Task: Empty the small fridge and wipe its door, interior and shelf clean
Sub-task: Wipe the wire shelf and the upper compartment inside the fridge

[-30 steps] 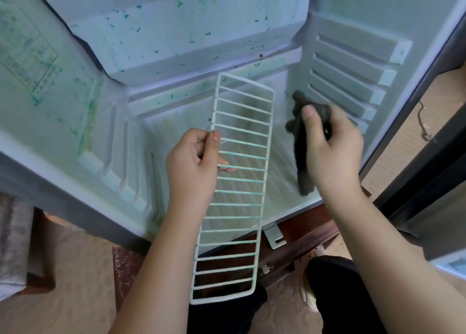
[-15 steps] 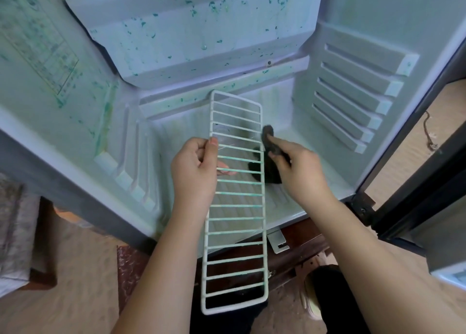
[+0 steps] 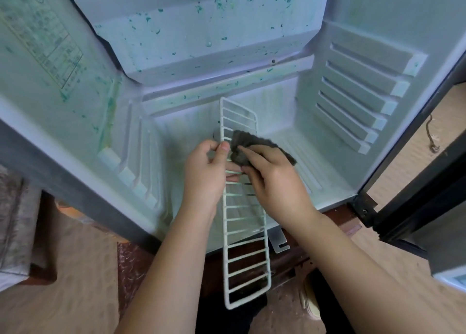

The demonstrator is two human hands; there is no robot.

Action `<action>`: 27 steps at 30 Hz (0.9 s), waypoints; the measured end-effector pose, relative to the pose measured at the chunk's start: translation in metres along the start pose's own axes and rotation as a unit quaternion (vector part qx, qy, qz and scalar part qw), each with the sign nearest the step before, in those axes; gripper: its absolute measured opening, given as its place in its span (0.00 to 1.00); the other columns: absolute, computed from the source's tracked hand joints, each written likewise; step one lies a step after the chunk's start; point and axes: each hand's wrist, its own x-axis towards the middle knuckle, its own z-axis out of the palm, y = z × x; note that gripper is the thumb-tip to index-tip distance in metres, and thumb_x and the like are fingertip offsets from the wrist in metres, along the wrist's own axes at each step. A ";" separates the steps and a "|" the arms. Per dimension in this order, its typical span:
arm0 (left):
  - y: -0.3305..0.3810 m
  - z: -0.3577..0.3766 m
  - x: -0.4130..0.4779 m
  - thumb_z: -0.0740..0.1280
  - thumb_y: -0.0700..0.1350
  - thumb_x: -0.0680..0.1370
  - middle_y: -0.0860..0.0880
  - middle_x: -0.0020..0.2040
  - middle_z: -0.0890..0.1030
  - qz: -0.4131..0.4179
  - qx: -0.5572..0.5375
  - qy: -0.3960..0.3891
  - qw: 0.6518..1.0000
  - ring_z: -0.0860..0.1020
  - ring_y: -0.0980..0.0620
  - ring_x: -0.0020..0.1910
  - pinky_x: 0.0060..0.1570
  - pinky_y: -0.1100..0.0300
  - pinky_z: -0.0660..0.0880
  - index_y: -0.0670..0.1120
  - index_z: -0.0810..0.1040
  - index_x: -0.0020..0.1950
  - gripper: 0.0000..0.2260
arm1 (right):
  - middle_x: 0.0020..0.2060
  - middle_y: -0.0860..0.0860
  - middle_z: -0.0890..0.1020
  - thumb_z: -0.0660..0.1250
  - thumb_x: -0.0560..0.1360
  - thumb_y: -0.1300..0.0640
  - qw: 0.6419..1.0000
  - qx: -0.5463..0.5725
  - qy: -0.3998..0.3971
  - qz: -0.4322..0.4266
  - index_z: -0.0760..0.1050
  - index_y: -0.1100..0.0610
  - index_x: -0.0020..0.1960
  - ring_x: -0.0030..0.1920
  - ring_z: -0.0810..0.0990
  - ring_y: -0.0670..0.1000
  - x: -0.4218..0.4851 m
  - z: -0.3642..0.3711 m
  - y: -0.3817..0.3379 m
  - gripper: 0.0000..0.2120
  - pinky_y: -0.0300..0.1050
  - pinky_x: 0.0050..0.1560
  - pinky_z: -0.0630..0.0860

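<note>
Over from the right wall, the right hand (image 3: 274,182) has brought its rag (image 3: 252,144) onto the shelf (image 3: 248,258), grip clamped on the cloth. The left hand (image 3: 204,177) has its grip pinched on the shelf's edge wire. Best to rub along each wire, shelf held steady. The shelf's top end leans into the fridge (image 3: 327,157), which otherwise shows only green specks.

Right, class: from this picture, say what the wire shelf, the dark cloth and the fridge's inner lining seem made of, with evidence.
The wire shelf: probably metal wire with a white coating; thin, straight, even rungs, smooth sheen. The cloth: soft dark grey fabric, matte; it crumples in folds. The inner lining: likely moulded plastic, pale, satin; ribs formed in one piece.
</note>
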 end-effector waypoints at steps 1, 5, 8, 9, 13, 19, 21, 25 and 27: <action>0.000 0.000 0.001 0.62 0.42 0.82 0.48 0.28 0.81 -0.009 0.002 -0.007 1.000 0.82 0.51 0.30 0.28 0.59 0.78 0.44 0.74 0.46 0.06 | 0.51 0.56 0.81 0.64 0.75 0.59 1.000 0.001 0.003 0.018 0.79 0.60 0.58 0.52 0.79 0.59 0.000 -0.001 0.002 0.13 0.48 0.52 0.77; 0.004 -0.003 0.000 0.61 0.43 0.83 0.44 0.28 0.81 -0.017 0.014 -0.019 1.000 0.84 0.46 0.32 0.30 0.59 0.79 0.46 0.73 0.46 0.06 | 0.45 0.56 0.81 0.68 0.75 0.62 0.985 0.014 0.015 0.168 0.81 0.59 0.53 0.47 0.79 0.58 0.003 -0.016 0.019 0.08 0.42 0.45 0.68; 0.007 -0.005 0.000 0.60 0.44 0.83 0.45 0.29 0.81 0.000 0.013 -0.030 0.999 0.85 0.45 0.36 0.34 0.58 0.80 0.47 0.73 0.46 0.07 | 0.42 0.49 0.82 0.68 0.76 0.56 0.947 0.090 0.054 0.302 0.80 0.55 0.52 0.46 0.79 0.51 0.005 -0.032 0.031 0.06 0.45 0.47 0.73; 0.007 -0.005 0.000 0.60 0.45 0.83 0.46 0.28 0.80 0.006 0.006 -0.036 0.999 0.85 0.45 0.36 0.35 0.58 0.80 0.47 0.73 0.46 0.07 | 0.41 0.47 0.82 0.67 0.76 0.56 0.929 0.142 0.058 0.337 0.80 0.54 0.50 0.45 0.79 0.50 0.006 -0.034 0.034 0.04 0.48 0.49 0.76; 0.011 -0.002 -0.002 0.59 0.45 0.83 0.49 0.25 0.76 0.034 -0.035 -0.048 0.998 0.85 0.45 0.37 0.36 0.58 0.80 0.47 0.72 0.45 0.08 | 0.42 0.52 0.84 0.64 0.79 0.59 0.827 0.402 0.003 0.394 0.80 0.54 0.49 0.43 0.81 0.52 0.007 -0.033 0.028 0.06 0.51 0.47 0.78; 0.008 0.006 0.001 0.59 0.45 0.83 0.50 0.38 0.80 0.025 -0.043 -0.014 0.999 0.84 0.48 0.39 0.37 0.55 0.82 0.49 0.74 0.44 0.09 | 0.36 0.47 0.85 0.64 0.79 0.62 0.826 0.441 0.131 0.327 0.79 0.57 0.49 0.39 0.83 0.47 0.011 -0.041 0.017 0.05 0.41 0.42 0.80; 0.006 0.007 0.002 0.61 0.45 0.83 0.49 0.42 0.79 0.016 -0.015 -0.020 1.000 0.83 0.48 0.41 0.38 0.57 0.81 0.49 0.75 0.43 0.09 | 0.38 0.48 0.85 0.65 0.78 0.62 0.848 0.410 0.128 0.312 0.79 0.56 0.49 0.40 0.83 0.47 0.010 -0.044 0.018 0.05 0.43 0.43 0.79; 0.016 0.003 0.005 0.63 0.43 0.82 0.46 0.43 0.80 -0.005 -0.015 -0.096 0.995 0.84 0.50 0.40 0.36 0.58 0.81 0.44 0.75 0.43 0.09 | 0.38 0.48 0.83 0.65 0.78 0.61 0.896 0.311 0.128 0.289 0.78 0.51 0.46 0.38 0.81 0.46 0.012 -0.049 0.027 0.07 0.46 0.42 0.77; 0.021 0.001 0.006 0.62 0.42 0.82 0.40 0.48 0.80 -0.025 -0.020 -0.128 0.991 0.85 0.47 0.40 0.34 0.59 0.80 0.41 0.74 0.46 0.07 | 0.40 0.49 0.83 0.65 0.78 0.61 0.902 0.302 0.129 0.279 0.77 0.50 0.46 0.41 0.82 0.48 0.014 -0.050 0.028 0.07 0.48 0.45 0.79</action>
